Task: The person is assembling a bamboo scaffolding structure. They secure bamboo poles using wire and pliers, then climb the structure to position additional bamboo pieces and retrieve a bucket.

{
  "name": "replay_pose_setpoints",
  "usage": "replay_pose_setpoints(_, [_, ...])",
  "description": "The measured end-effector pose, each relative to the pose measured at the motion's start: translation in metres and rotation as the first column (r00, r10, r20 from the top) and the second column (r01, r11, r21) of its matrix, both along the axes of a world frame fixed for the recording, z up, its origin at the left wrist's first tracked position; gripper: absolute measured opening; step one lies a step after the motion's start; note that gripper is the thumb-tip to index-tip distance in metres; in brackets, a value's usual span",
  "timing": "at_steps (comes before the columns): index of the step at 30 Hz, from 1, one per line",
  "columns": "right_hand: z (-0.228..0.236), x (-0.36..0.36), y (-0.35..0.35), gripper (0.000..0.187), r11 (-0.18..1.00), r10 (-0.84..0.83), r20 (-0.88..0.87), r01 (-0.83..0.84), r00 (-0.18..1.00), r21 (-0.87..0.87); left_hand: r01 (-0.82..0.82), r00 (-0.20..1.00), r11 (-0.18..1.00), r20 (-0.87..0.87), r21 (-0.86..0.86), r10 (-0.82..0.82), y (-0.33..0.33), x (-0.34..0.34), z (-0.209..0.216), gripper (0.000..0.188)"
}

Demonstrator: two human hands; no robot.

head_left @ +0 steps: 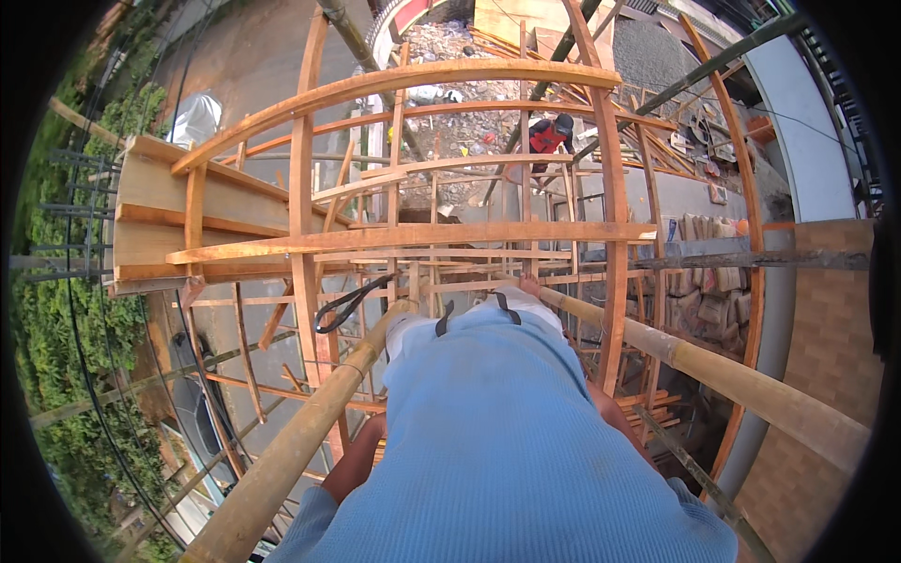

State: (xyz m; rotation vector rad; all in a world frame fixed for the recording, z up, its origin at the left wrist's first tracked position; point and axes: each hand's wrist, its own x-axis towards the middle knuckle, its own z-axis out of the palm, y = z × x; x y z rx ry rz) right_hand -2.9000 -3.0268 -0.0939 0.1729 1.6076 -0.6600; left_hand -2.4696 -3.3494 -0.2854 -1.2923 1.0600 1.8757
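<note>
Both of my arms hang down beside my blue ribbed shirt (526, 422), and my torso hides both hands. My left forearm (359, 469) runs in beside a thick bamboo pole (300, 450); what that hand touches does not show. On the other side only a strip of my right forearm (619, 422) shows, near a second bamboo pole (751, 375). A bare foot (530, 284) rests on the framework below. A black strap loop (355, 305) hangs by the left pole. Ahead stands a timber frame of uprights and a crossbeam (413, 241).
Far below, a person in a red and black top (549, 141) is beside rubble (450, 56). Plywood formwork (155, 202) juts out at left, near overhead cables (80, 328) and trees. Stacked sacks (699, 310) lie below right, near a tiled surface (826, 375).
</note>
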Motion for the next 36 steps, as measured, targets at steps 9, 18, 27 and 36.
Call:
replay_pose_setpoints(9, [0.024,0.006,-0.022,0.048,0.996,0.085,-0.002,-0.085,0.996,-0.034,0.177,0.983,0.941,0.008,-0.289,-0.183,-0.082,-0.096,-0.011,0.030])
replay_pose_setpoints(18, [-0.026,0.019,0.020,0.051,0.971,0.151,-0.256,-0.192,0.955,-0.144,0.213,0.975,0.922,0.017,-0.322,-0.219,-0.083,-0.093,0.001,0.029])
replay_pose_setpoints(27, [-0.074,-0.010,0.042,0.086,0.860,0.470,0.035,-0.449,0.882,-0.243,0.274,0.960,0.901,0.037,-0.337,-0.278,-0.077,-0.103,0.002,0.028])
replay_pose_setpoints(36, [-0.063,-0.014,0.054,0.076,0.875,0.405,0.325,-0.259,0.855,-0.409,0.280,0.958,0.892,0.048,-0.355,-0.281,-0.075,-0.093,0.004,0.027])
